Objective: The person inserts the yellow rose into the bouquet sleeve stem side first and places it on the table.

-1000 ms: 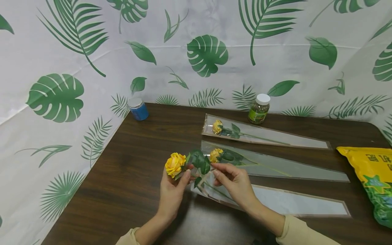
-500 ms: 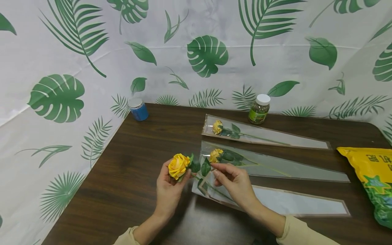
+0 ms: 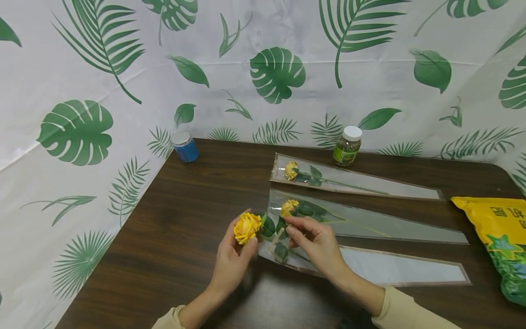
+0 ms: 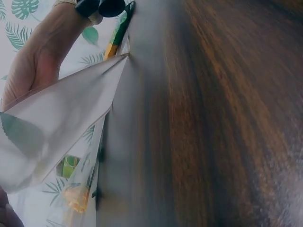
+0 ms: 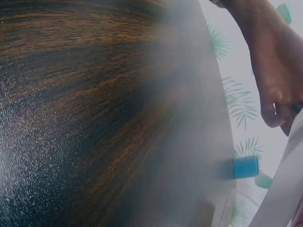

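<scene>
In the head view my left hand (image 3: 233, 260) holds a yellow artificial rose (image 3: 247, 228) just below its bloom, thumb in front and fingers behind. The rose's stem and lower leaves (image 3: 281, 252) lie inside the mouth of a long tapered clear sleeve (image 3: 386, 265). My right hand (image 3: 314, 244) pinches the sleeve's upper edge near the leaves between thumb and forefinger. From the left wrist, the raised sleeve (image 4: 71, 109) shows a green leaf (image 4: 21, 135) through its film. The right wrist view catches only the left hand (image 5: 277, 80) and part of the sleeve.
Behind lie two more sleeves, a middle one (image 3: 411, 227) and a far one (image 3: 411, 188), each with a yellow rose inside. A blue jar (image 3: 186, 148) and a white-lidded jar (image 3: 347, 146) stand at the back. A yellow-green bag (image 3: 497, 237) lies at the right.
My left hand has moved the rose rightward, and its lower leaves have slid into the sleeve's mouth. The right hand has stayed nearly in place, pinching the sleeve.
</scene>
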### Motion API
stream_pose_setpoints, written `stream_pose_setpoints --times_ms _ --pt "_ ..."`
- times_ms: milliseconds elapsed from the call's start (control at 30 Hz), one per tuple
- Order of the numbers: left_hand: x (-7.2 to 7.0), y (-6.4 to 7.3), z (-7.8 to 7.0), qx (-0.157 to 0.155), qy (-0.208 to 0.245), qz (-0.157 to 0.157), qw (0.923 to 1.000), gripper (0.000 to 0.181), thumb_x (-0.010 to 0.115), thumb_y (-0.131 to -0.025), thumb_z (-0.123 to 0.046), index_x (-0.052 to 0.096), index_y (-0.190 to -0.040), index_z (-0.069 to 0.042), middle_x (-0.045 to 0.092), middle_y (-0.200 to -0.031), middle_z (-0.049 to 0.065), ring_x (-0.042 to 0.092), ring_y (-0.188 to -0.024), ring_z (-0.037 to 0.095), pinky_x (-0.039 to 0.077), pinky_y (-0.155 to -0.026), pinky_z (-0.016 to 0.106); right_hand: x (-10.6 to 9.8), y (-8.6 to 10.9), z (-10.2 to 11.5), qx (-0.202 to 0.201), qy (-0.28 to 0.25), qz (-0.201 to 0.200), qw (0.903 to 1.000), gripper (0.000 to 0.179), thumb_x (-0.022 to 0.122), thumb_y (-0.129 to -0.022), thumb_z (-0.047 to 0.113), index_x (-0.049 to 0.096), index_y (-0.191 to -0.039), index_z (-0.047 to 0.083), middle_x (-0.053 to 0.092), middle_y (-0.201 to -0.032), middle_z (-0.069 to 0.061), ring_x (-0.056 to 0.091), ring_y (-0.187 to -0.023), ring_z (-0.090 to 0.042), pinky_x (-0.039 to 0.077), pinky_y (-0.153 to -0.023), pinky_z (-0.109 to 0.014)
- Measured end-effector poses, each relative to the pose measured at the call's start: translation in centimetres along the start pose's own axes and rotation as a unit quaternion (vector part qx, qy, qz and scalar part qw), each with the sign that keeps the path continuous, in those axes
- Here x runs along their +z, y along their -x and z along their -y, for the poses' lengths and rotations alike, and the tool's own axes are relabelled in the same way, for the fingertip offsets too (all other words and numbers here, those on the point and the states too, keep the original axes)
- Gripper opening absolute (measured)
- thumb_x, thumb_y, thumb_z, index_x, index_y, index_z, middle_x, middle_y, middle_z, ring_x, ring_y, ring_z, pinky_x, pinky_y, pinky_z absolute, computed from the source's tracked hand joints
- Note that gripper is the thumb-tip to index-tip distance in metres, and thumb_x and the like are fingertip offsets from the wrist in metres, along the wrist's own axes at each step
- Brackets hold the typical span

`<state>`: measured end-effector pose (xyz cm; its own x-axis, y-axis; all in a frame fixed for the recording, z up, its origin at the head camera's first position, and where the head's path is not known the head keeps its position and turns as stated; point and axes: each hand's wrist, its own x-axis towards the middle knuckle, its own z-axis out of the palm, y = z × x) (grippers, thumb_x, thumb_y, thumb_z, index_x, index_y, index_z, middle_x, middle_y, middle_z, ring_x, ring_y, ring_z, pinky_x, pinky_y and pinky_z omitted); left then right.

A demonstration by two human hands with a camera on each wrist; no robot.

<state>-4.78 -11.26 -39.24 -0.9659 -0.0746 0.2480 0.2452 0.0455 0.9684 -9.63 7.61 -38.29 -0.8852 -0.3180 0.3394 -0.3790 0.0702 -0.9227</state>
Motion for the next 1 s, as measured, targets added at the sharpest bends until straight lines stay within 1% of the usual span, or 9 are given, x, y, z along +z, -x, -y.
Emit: stream_pose_setpoints --times_ms 67,133,233,367,500,600,767,867,1000 --pt "-0.13 0.05 -0.09 0.015 0.016 0.019 0.9996 0.042 0.043 -0.099 -0.006 0.037 -0.140 -0.003 0.050 -0.130 0.018 0.059 -0.099 0.013 0.050 -0.088 0.023 -0.01 -0.02 0.09 0.004 0.003 0.000 1.0000 0.022 0.061 -0.086 -0.006 0.065 -0.107 -0.009 0.067 -0.091 -0.019 0.061 -0.062 -0.005 0.056 -0.056 -0.027" --pt "-0.18 0.02 -0.23 0.015 0.025 0.025 0.9993 0.040 0.038 -0.102 -0.010 0.036 -0.141 -0.004 0.048 -0.131 0.018 0.059 -0.098 0.014 0.052 -0.086 0.026 -0.01 -0.01 0.14 0.005 0.006 0.001 1.0000 0.022 0.062 -0.086 -0.006 0.065 -0.107 -0.008 0.067 -0.091 -0.019 0.061 -0.062 -0.005 0.056 -0.056 -0.027" --pt "-0.20 -0.13 -0.38 0.001 0.039 0.015 0.9991 0.040 0.043 -0.100 -0.010 0.039 -0.140 -0.004 0.050 -0.131 0.018 0.059 -0.099 0.014 0.054 -0.083 0.028 0.02 0.03 0.19 0.003 0.012 0.001 0.9999 0.021 0.062 -0.086 -0.006 0.066 -0.107 -0.008 0.067 -0.090 -0.017 0.060 -0.062 -0.004 0.056 -0.056 -0.027" --pt "-0.28 -0.11 -0.34 -0.014 0.045 -0.010 0.9988 0.034 0.051 -0.095 -0.002 0.042 -0.128 0.001 0.060 -0.111 0.022 0.065 -0.086 0.013 0.056 -0.075 0.027 0.01 0.07 0.21 -0.009 0.023 0.000 0.9997 0.021 0.062 -0.086 -0.005 0.067 -0.106 -0.007 0.065 -0.083 -0.014 0.059 -0.062 -0.004 0.055 -0.055 -0.025" --pt "-0.36 -0.04 -0.20 -0.010 -0.007 -0.026 0.9996 0.024 0.059 -0.090 -0.001 0.048 -0.112 0.001 0.067 -0.094 0.017 0.064 -0.078 0.009 0.053 -0.070 0.023 -0.04 0.06 0.30 -0.022 0.032 0.000 0.9992 0.021 0.063 -0.086 -0.005 0.067 -0.106 -0.006 0.062 -0.077 -0.010 0.058 -0.062 -0.005 0.055 -0.055 -0.024" --pt "-0.38 -0.06 -0.15 0.001 -0.053 -0.031 0.9981 0.019 0.064 -0.088 -0.004 0.057 -0.105 -0.003 0.069 -0.091 0.010 0.060 -0.075 0.008 0.049 -0.068 0.023 -0.07 0.04 0.47 -0.036 0.036 0.003 0.9987 0.021 0.063 -0.086 -0.005 0.067 -0.106 -0.005 0.061 -0.076 -0.009 0.058 -0.062 -0.005 0.054 -0.055 -0.024" --pt "-0.48 -0.26 -0.01 0.018 -0.100 -0.041 0.9940 0.014 0.069 -0.084 -0.009 0.065 -0.098 -0.010 0.068 -0.090 0.001 0.056 -0.075 0.008 0.047 -0.068 0.023 -0.01 0.01 0.65 -0.064 0.039 0.007 0.9972 0.022 0.063 -0.085 -0.006 0.067 -0.107 -0.004 0.061 -0.075 -0.008 0.058 -0.061 -0.005 0.052 -0.053 -0.022" --pt "-0.58 -0.40 0.01 0.023 -0.116 -0.035 0.9924 0.012 0.070 -0.084 -0.011 0.067 -0.096 -0.012 0.067 -0.088 -0.001 0.055 -0.074 0.008 0.045 -0.066 0.023 0.05 0.01 0.64 -0.082 0.043 0.007 0.9957 0.023 0.064 -0.084 -0.007 0.067 -0.106 -0.004 0.062 -0.076 -0.008 0.057 -0.061 -0.004 0.052 -0.052 -0.021" --pt "-0.71 -0.50 0.03 0.019 -0.125 -0.005 0.9920 0.013 0.071 -0.084 -0.014 0.068 -0.096 -0.013 0.066 -0.085 -0.001 0.052 -0.069 0.008 0.041 -0.052 0.020 0.13 0.04 0.64 -0.096 0.041 0.012 0.9945 0.022 0.065 -0.084 -0.005 0.067 -0.106 -0.004 0.063 -0.080 -0.011 0.058 -0.063 -0.005 0.053 -0.054 -0.021"
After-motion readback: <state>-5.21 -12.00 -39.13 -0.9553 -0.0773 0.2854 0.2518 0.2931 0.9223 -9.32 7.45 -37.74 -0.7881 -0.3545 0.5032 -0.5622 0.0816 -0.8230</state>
